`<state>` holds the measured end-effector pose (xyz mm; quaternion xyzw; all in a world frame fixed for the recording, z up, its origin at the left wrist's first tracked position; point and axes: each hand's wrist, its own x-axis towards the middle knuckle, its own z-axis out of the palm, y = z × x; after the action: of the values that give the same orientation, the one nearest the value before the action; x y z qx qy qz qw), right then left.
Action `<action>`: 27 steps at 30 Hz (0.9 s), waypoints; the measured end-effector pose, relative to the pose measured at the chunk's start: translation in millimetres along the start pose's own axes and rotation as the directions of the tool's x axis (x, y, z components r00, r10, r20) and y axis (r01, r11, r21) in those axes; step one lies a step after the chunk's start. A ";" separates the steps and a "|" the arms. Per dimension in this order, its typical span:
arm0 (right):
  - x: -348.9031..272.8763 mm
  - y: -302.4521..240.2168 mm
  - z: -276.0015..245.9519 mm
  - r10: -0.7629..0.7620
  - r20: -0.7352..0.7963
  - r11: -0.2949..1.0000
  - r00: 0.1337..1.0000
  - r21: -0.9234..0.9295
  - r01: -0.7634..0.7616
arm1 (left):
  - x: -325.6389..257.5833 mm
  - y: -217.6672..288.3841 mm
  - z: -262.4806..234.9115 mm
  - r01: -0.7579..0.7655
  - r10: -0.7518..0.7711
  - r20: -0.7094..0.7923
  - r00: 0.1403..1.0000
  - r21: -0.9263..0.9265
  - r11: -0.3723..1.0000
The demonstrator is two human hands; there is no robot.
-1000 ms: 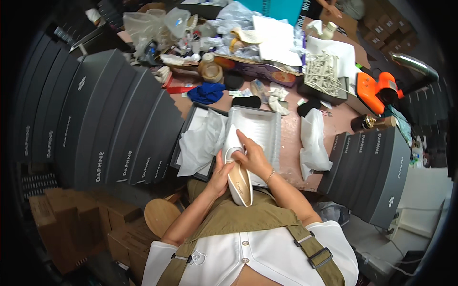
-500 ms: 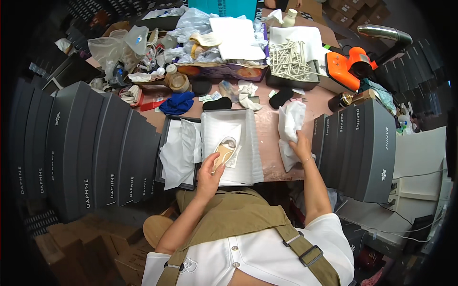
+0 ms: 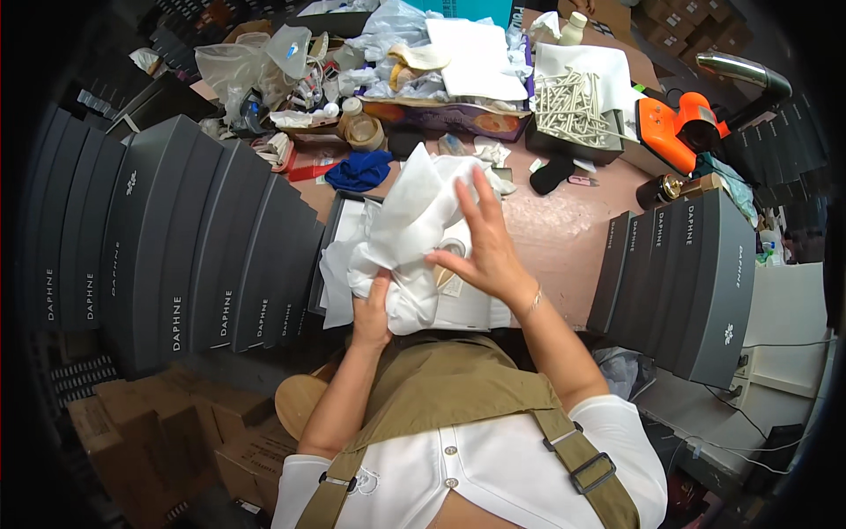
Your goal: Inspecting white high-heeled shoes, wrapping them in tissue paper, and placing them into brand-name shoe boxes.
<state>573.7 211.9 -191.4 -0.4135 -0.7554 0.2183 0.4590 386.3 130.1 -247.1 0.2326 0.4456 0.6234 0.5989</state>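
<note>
Above a shoe box lined with white (image 3: 480, 312), my left hand (image 3: 372, 315) grips a bundle wrapped in white tissue paper (image 3: 401, 234) by its lower part. What the paper covers is hidden. On the bundle's right side, my right hand (image 3: 490, 247) is open, its fingers spread and its thumb stretched toward the paper. Partly hidden behind the bundle and my right hand, a beige shoe (image 3: 445, 274) lies in the box. A dark box part (image 3: 322, 231) with loose white tissue paper (image 3: 336, 280) sits at the left.
Stacks of dark grey shoe boxes stand at left (image 3: 189, 256) and right (image 3: 705, 273). Farther back are a black box of pale sticks (image 3: 573, 110), an orange device (image 3: 665, 132), a glass jar (image 3: 363, 130), a blue cloth (image 3: 359, 170) and a carton of crumpled plastic (image 3: 388, 31).
The wrapped bundle has moved from the table's right side to over the shoe box. My left hand has left the shoe and grips the bundle; my right hand has opened.
</note>
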 end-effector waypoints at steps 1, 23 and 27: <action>9.9 0.5 2.7 -0.047 0.089 0.999 0.995 -0.019 0.049 | 0.9 7.4 1.0 -0.001 0.001 -0.021 1.000 0.002 1.000; -41.7 -69.0 70.5 -0.431 0.592 0.846 0.681 0.527 0.077 | -9.6 24.7 -82.8 0.164 -0.155 0.067 0.986 -0.164 0.973; -69.4 -75.4 53.9 -0.519 0.276 0.791 0.809 0.512 0.334 | -33.6 23.7 -113.0 0.105 -0.038 0.178 0.983 -0.387 0.916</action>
<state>511.0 114.9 -199.6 -0.0590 -0.8385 0.3514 0.4123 286.3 69.4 -275.0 0.1420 0.2675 0.6564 0.6910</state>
